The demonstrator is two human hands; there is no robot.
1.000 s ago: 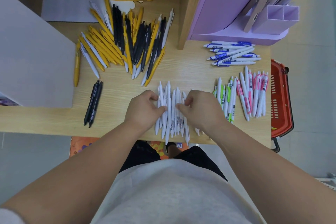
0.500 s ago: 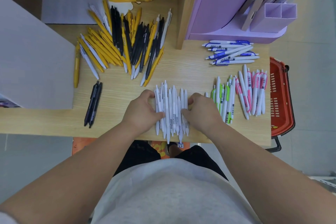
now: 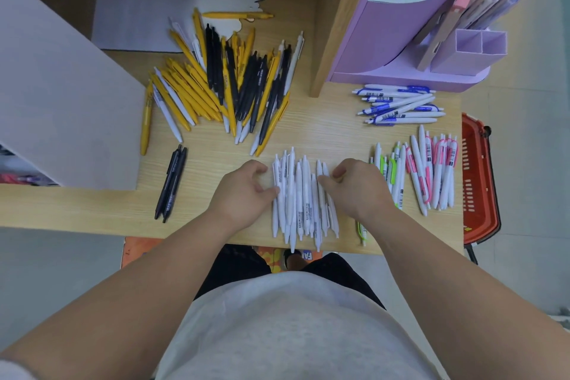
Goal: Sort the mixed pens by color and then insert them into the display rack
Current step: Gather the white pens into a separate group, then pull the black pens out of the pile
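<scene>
A row of all-white pens [image 3: 300, 194] lies near the table's front edge, between my hands. My left hand [image 3: 243, 191] presses its fingertips against the row's left side. My right hand [image 3: 359, 187] touches the right side, fingers curled. A mixed heap of yellow, black and white pens [image 3: 228, 86] lies behind. Sorted groups lie to the right: blue-clipped pens [image 3: 398, 105], green-clipped pens [image 3: 391, 173], pink-clipped pens [image 3: 435, 170]. Two black pens [image 3: 171, 187] lie at the left. The lilac display rack [image 3: 431, 40] stands at the back right, with pens in its upper slots.
A grey board [image 3: 61, 102] leans over the table's left side. An upright wooden panel [image 3: 339, 18] separates the heap from the rack. A red basket [image 3: 479, 179] hangs past the wooden table's [image 3: 324, 129] right edge. One green-clipped pen [image 3: 361, 230] lies under my right forearm.
Both hands have pushed the white pens together into a tighter row. The right hand has drawn back slightly, its fingers now at the row's right side.
</scene>
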